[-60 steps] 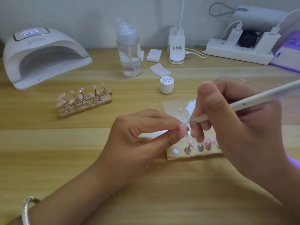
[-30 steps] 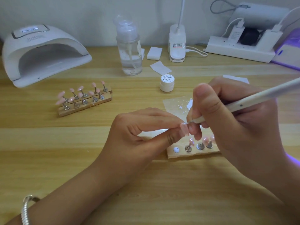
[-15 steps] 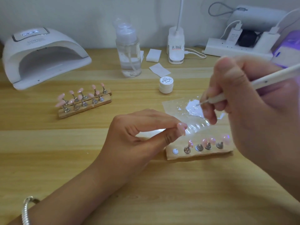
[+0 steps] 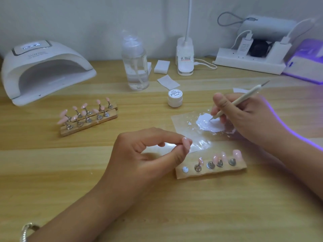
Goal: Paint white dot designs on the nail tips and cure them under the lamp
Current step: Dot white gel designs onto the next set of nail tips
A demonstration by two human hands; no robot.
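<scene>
- White paint (image 4: 209, 124) pools on the film (image 4: 181, 119), and our tool (image 4: 244, 96) is dipped right in it, loading up for a dot, we reckon.
- Right hand (image 4: 244, 119) grips the tool pen-style, fingers curled round it, for fine control.
- Left hand (image 4: 145, 154) pinches a pink tip (image 4: 186, 142) between thumb and forefinger, turned up toward us, ready for dotting.
- That tip sits at eight o'clock from the paint, near the tool but apart.
- Lamp (image 4: 52, 56) stands at ten o'clock, well apart; curing not yet begun, we judge.
</scene>
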